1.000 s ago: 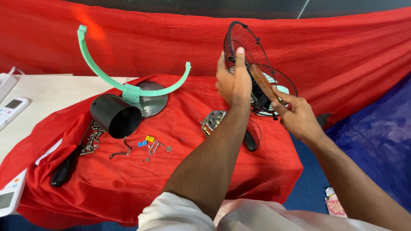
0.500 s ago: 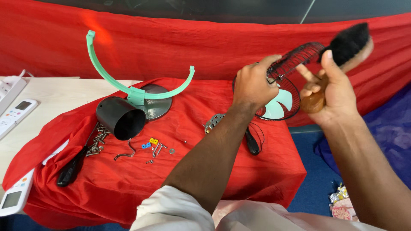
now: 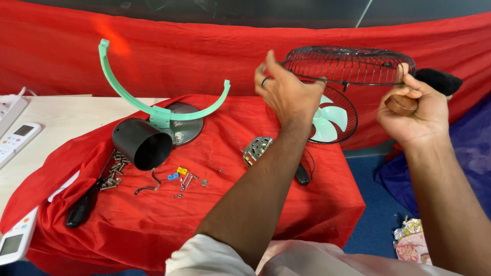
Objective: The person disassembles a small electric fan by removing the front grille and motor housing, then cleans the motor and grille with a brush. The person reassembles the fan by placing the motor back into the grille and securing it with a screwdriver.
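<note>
A black wire fan guard [image 3: 348, 64] is held up flat, dome side up, above the red cloth. My left hand [image 3: 286, 94] pinches its left rim. My right hand [image 3: 414, 115] grips the right rim and also holds a brush by its brown wooden handle, with the black bristles [image 3: 437, 81] sticking out to the right. Behind and below the guard stands the other wire guard with mint-green fan blades [image 3: 327, 120]. A metal motor [image 3: 257, 150] lies on the cloth just beneath my left forearm.
On the red cloth [image 3: 230, 214] are a mint-green curved bracket [image 3: 158, 105] on a round base, a black cylinder [image 3: 140, 145], loose screws [image 3: 115, 171] and a black-handled screwdriver [image 3: 84, 204]. White remotes [image 3: 18, 140] lie at the left. Blue floor is on the right.
The guard has swung from upright to tilted to lying flat. My right hand shifted with the brush to the guard's right rim, and my left hand moved to its left rim.
</note>
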